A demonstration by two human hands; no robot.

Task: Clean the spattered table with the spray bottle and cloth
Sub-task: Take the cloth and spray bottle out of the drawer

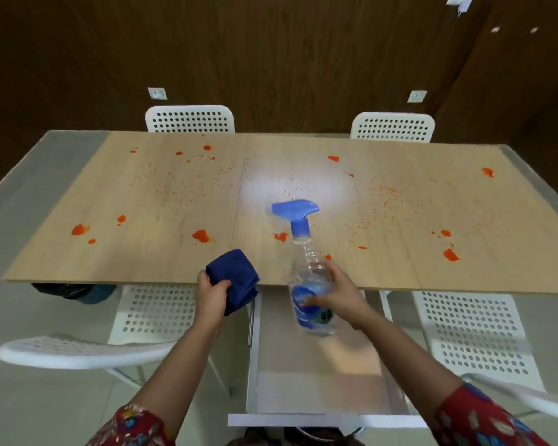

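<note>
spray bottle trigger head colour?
Blue, on the spray bottle held by the right hand; head view.

A single wide-angle head-worn camera looks forward and steeply down from over the near edge of the spattered surface, close above the left hand and right hand, taking in its full width up to the dark panelled wall.

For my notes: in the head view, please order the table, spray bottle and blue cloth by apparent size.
1. table
2. spray bottle, longer than the cloth
3. blue cloth, partly hidden by the left hand
</note>
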